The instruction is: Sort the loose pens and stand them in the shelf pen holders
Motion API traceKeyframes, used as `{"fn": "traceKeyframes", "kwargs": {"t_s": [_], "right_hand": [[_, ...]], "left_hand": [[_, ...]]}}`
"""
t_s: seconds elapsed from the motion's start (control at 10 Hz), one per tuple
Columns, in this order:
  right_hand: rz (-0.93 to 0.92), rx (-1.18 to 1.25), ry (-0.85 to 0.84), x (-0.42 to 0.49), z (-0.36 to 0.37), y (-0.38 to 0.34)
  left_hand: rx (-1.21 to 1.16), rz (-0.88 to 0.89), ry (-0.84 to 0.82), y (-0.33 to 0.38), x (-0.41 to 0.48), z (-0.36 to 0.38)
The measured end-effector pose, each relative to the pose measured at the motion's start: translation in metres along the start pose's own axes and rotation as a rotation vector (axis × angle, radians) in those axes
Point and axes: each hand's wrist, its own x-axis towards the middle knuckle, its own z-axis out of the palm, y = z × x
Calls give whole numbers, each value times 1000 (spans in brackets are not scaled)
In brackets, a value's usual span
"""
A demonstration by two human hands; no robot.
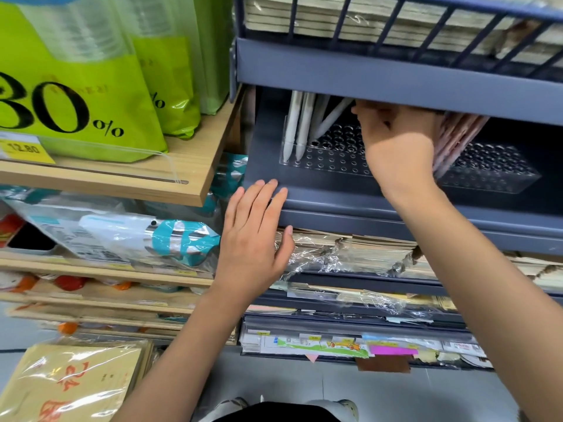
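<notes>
We record the left hand laid flat, palm down, on the front lip of the grey-blue shelf. Its fingers are straight and released, and it holds nothing. The forearm rises to it from below.

The right hand reaches into the shelf opening with its back turned towards us. Its fingers are curled round a bundle of pink pens, which slants down to the right just beside the palm. The fingertips pass under the edge of the tier above, so we cannot see them fully.

On the shelf floor lies a clear pen holder pierced with rows of round holes. White pens stand in its left end: two nearly upright at the front, and others behind that lean towards the right hand. Most of the holes we can see are unfilled. The lower ends of the pink pens sit over the perforated surface to the right of the hand. We cannot tell whether this is the same holder or a second one, because the hand covers the middle.

Stacked paper goods fill the railed tier above.
</notes>
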Motion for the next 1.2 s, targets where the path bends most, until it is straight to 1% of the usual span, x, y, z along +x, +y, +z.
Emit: {"fn": "traceKeyframes", "kwargs": {"t_s": [0.1,0.3,0.8,0.9,1.1,1.2], "right_hand": [[49,-13,10,11,12,-5],[195,-229,-185,25,21,-5],[121,-334,-257,24,28,-17],[119,-347,-256,23,28,-18],[90,-275,-173,18,27,-16],[111,-157,-104,16,23,-12]], "left_hand": [[-11,-1,10,-1,0,1],[0,0,12,-1,0,2],[6,-1,-6,-1,1,0],[8,0,-15,0,1,-1],[-4,-15,-60,2,1,-7],[-48,-45,-105,5,3,-13]]}}
